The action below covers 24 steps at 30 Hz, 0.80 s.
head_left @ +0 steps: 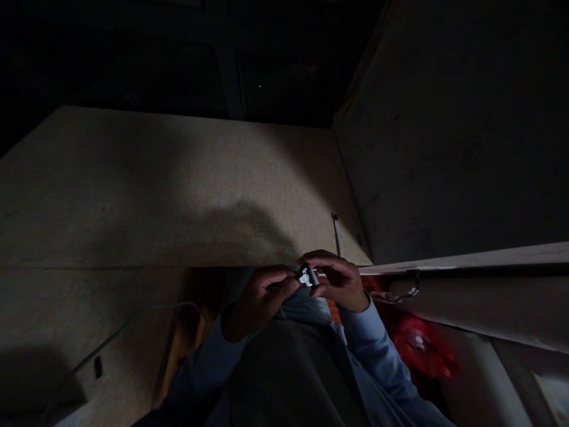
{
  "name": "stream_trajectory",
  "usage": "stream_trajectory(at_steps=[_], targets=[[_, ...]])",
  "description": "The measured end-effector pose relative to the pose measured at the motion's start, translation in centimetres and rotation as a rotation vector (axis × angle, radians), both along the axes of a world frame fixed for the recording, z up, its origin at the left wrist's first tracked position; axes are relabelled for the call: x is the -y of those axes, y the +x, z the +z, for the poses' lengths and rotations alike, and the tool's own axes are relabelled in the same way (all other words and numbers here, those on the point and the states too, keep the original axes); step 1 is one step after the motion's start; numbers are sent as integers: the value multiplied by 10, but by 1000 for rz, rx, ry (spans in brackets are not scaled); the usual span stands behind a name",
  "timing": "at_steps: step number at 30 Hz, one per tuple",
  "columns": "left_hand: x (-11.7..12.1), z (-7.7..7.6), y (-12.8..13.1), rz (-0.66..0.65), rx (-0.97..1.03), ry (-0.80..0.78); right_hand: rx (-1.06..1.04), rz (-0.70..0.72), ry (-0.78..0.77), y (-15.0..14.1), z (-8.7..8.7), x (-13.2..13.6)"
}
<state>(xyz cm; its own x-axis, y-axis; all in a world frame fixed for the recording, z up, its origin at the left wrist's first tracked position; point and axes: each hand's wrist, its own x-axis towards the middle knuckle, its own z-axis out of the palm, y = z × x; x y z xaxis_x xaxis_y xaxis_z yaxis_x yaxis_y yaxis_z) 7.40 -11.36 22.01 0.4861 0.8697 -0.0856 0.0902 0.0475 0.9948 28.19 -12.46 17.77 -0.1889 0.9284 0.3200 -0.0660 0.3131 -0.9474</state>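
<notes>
Both hands meet over my lap at the front edge of a pale tabletop point(213, 178). Between them is a small piece with a shiny silver face and a dark side point(306, 276); its exact kind is too small and dim to make out. My left hand point(262, 296) pinches its left end between thumb and fingertips. On the other side, my right hand point(338, 277) curves around it, fingers over the top and thumb below. Just beyond the right hand, a thin pale strip with a dark end point(336, 231) lies on the tabletop.
A tall dark panel point(466, 148) stands along the right. A grey cable point(133, 316) runs across the lower left surface near a small black object point(98, 367). At the lower right lie a red plastic bag point(422, 353) and a wire with a connector point(402, 295). The room is dim.
</notes>
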Motion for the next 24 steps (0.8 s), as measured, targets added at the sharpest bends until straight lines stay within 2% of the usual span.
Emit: stream_trajectory(at_steps=[16, 24], targets=[[-3, -6, -7, -21, -96, 79, 64, -8, 32, -4, 6, -6], [-6, -7, -7, -24, -109, 117, 78, -35, -16, -6, 7, -8]])
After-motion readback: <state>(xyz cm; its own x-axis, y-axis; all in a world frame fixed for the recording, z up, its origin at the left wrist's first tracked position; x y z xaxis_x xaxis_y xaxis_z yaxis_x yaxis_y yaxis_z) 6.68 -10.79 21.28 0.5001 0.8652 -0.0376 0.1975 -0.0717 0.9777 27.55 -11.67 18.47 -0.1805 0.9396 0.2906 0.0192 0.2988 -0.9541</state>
